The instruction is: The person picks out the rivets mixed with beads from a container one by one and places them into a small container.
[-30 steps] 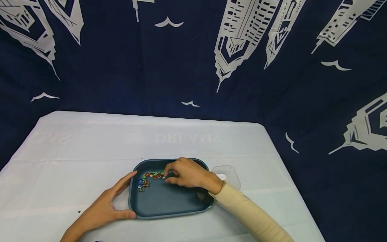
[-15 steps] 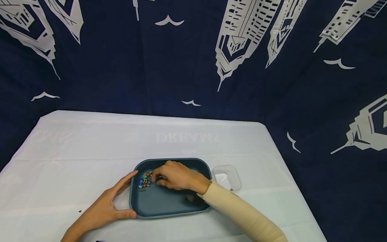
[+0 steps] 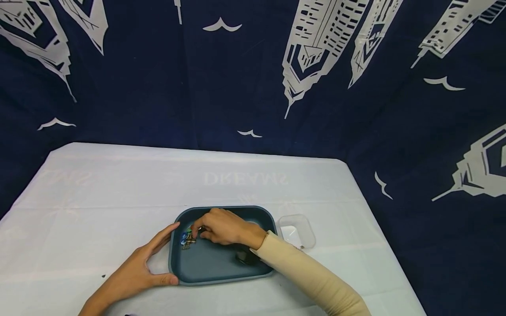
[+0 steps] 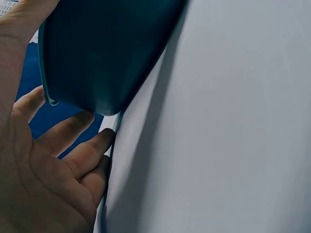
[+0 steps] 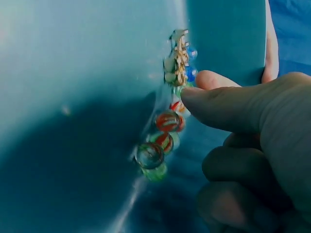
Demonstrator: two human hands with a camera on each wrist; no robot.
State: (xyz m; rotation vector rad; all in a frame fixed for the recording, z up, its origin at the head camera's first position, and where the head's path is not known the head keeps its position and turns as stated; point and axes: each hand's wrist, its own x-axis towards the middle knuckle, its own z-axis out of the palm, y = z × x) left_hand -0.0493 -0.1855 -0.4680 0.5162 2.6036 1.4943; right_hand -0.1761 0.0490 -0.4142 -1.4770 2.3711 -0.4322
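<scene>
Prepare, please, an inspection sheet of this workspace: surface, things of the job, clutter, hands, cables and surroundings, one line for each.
Surface: white cloth, creased, with faint lettering.
Job's things: tray holding marbles and gold pieces; clear box beside it, on the person's right.
Clutter: dark speck on the cloth; dark item, mostly cut off by the bottom edge of the head view.
Left hand: touches the tray's left side.
Right hand: thumb and forefinger at the marbles; whether it grips one, cannot tell.
Cables: nothing seen.
Surroundings: dark blue backdrop with white building shapes.
</scene>
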